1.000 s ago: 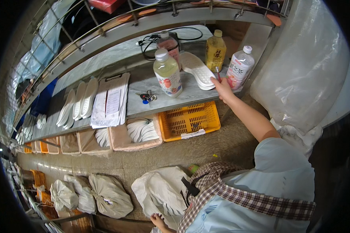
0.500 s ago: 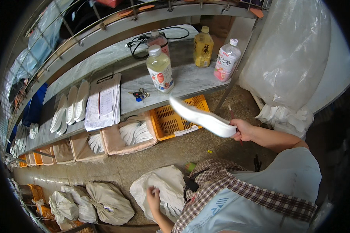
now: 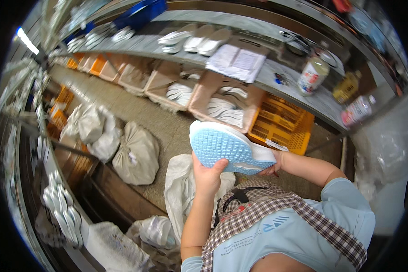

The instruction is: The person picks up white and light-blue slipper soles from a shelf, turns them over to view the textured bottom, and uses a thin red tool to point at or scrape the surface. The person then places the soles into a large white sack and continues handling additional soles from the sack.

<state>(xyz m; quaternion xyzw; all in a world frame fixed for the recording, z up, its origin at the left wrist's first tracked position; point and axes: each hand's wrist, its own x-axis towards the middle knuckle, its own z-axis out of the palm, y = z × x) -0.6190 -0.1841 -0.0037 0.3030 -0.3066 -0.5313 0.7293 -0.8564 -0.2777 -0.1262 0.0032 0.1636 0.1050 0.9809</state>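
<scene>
A white shoe sole [image 3: 231, 149] with a light-blue, blocky tread is held up in front of my apron, tread facing me. My left hand [image 3: 207, 174] grips its wide end, thumb pressed on the tread and the other fingers hidden behind. At the narrower end my right hand [image 3: 274, 165] is closed round the edge; a thin reddish stick barely shows by its fingers. Below the sole, a whitish sack [image 3: 177, 181] sits open on the floor, partly hidden by my left arm.
A grey shelf [image 3: 167, 54] carries white soles [image 3: 213, 41], a clipboard with papers [image 3: 240, 61], keys [image 3: 281, 79] and drink bottles [image 3: 313, 77]. Under it stand lined crates of soles [image 3: 224, 111] and a yellow crate [image 3: 290, 140]. Tied sacks [image 3: 136, 154] lie at left.
My view has swung left. My left hand has risen from the sack and taken hold of the sole, which my right hand held alone. The sole is turned, its blue tread now showing.
</scene>
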